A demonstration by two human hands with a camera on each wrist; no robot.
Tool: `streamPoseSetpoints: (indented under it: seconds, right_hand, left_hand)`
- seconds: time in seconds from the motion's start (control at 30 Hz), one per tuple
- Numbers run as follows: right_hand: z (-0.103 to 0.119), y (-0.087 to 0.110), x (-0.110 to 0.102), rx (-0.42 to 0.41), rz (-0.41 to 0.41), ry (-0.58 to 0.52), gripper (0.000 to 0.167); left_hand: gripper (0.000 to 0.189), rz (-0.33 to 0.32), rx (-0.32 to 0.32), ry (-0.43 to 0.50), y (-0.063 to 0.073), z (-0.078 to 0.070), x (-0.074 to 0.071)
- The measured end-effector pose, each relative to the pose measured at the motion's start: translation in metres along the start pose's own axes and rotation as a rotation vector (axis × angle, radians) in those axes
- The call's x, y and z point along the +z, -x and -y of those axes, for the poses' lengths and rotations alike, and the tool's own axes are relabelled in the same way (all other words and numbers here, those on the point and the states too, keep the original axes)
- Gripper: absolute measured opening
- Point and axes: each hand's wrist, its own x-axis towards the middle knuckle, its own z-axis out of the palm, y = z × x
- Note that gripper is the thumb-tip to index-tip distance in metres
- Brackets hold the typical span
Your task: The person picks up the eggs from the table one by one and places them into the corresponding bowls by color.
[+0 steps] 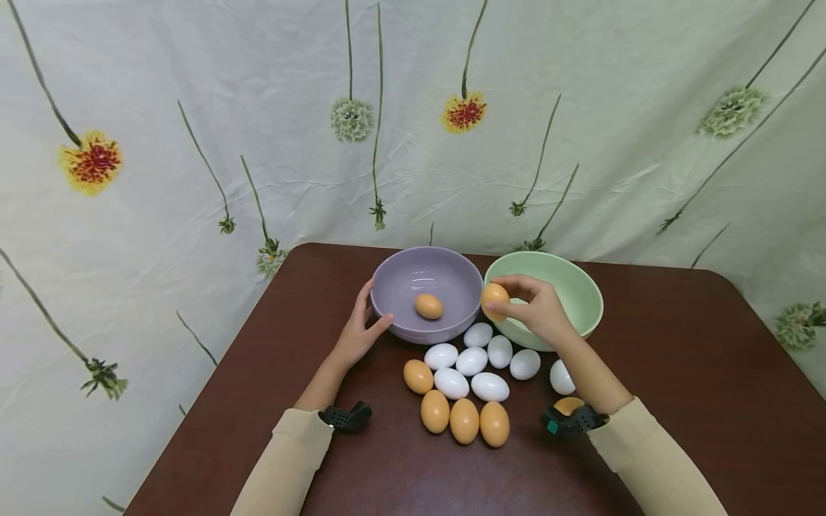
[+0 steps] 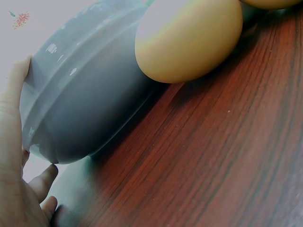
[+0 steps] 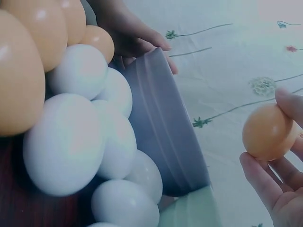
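My right hand (image 1: pixel 538 309) pinches a brown egg (image 1: pixel 495 302) between thumb and fingers, above the gap between the two bowls. The same brown egg (image 3: pixel 269 132) shows clear of the table in the right wrist view. My left hand (image 1: pixel 358 334) holds the purple bowl (image 1: pixel 452 331) at its left side, thumb at the front rim and fingers round the outer wall. Inside that bowl lies one brown egg (image 1: pixel 429 307). The green bowl (image 1: pixel 590 301) stands to its right, partly hidden behind my right hand.
Several white eggs (image 1: pixel 472 361) lie in a cluster before the bowls. In front of them are several brown eggs (image 1: pixel 464 421). Another white egg (image 1: pixel 561 378) and a brown egg (image 1: pixel 569 405) are partly hidden by my right forearm. A flowered cloth (image 1: pixel 290 107) hangs behind the dark table (image 1: pixel 677 344).
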Motion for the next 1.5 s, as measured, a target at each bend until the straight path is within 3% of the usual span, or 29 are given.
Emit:
streamPoseSetpoints:
  seconds: [0.37, 0.7, 0.97, 1.5]
  right_hand:
    - [-0.001, -0.019, 0.021, 0.022, 0.02, -0.05, 0.042]
    - [-0.004, -0.035, 0.039, 0.03, 0.035, -0.003, 0.043]
    - [-0.008, -0.051, 0.059, 0.089, 0.013, 0.029, 0.041]
    - [-0.02, -0.083, 0.092, 0.157, -0.059, 0.225, 0.042]
  left_hand:
    - [0.078, 0.0, -0.003, 0.005, 0.0, 0.001, -0.001]
    - [0.078, -0.004, -0.002, -0.005, 0.0, 0.001, -0.001]
    - [0.079, 0.003, -0.014, 0.005, 0.0, 0.001, -0.001]
    - [0.08, 0.004, -0.033, 0.003, 0.0, 0.004, -0.002]
